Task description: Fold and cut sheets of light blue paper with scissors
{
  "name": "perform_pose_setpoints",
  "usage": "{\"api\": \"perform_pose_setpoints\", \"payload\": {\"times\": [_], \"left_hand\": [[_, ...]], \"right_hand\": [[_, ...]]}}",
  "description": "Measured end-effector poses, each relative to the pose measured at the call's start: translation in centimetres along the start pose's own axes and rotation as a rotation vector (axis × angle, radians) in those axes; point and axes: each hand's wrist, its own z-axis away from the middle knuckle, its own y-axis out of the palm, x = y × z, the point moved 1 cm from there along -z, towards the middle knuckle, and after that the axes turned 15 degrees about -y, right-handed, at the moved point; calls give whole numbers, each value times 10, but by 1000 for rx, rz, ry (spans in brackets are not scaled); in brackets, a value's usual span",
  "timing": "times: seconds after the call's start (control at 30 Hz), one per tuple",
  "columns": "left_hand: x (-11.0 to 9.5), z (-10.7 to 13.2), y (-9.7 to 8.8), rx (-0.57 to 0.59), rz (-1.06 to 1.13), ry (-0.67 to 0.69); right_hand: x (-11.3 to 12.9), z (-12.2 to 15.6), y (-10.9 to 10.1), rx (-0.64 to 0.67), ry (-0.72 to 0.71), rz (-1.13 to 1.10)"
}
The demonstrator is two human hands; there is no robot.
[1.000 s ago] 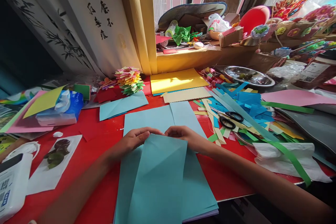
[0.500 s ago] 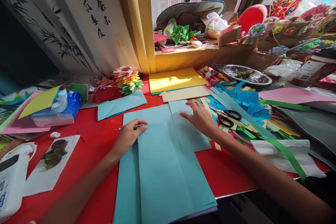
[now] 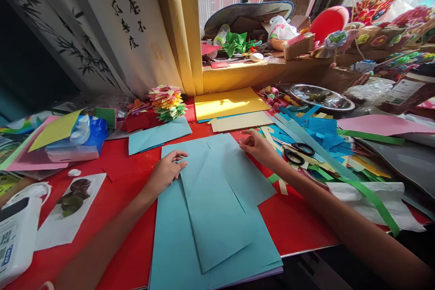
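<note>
Bare red surface [image 3: 295,226] lies open between the right forearm [image 3: 319,203] and the light-blue paper sheets [image 3: 217,208]; beyond that forearm, black-handled metal scissors [image 3: 299,152] and a heap of coloured paper strips [image 3: 326,138] block passage.

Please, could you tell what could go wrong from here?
The narrow light blue sheet lies askew on the paper stack, so it might slide out of line. The stack seems to reach past the near edge of the red table; a bump might shift it. The scissors lie among paper strips near the right hand, which might knock them.
</note>
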Motion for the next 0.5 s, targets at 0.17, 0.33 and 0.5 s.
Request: {"api": "perform_pose_setpoints", "payload": {"times": [0.17, 0.33, 0.5], "left_hand": [[0, 2, 0, -17, -63, 17], [-3, 6, 0, -52, -280, 122], [2, -21, -27, -400, -552, 356]], "right_hand": [[4, 1, 0, 65, 45, 125], [8, 6, 6, 202, -2, 295], [5, 8, 10, 153, -20, 384]]}}
